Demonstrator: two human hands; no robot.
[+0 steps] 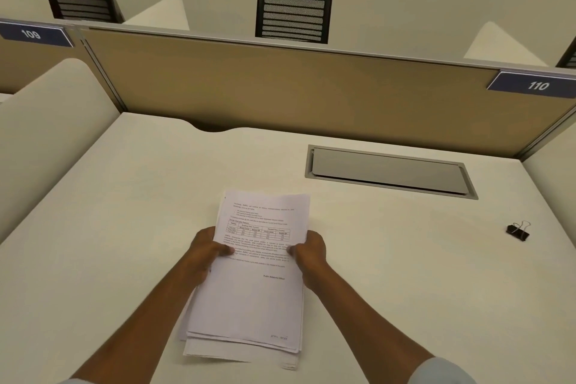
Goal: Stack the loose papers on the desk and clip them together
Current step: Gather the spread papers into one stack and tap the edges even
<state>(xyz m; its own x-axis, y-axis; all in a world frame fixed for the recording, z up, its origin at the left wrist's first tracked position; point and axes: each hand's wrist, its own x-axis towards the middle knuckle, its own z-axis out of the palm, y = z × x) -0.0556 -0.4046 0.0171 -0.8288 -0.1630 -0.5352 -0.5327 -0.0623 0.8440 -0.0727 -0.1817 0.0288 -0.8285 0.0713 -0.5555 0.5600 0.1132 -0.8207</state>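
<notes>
Near the desk (124, 227) front edge, gripping the uneven paper stack (255, 293) by both sides with left hand (204, 254) and right hand (311, 254), thumbs on top. Well apart, toward right edge: binder clip (518, 231).

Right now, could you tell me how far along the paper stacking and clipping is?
Done: the papers are gathered into one pile, its near edges uneven. In hand: left hand and right hand grip its sides. Left: squaring it and fitting the clip, which lies apart on the desk.
</notes>
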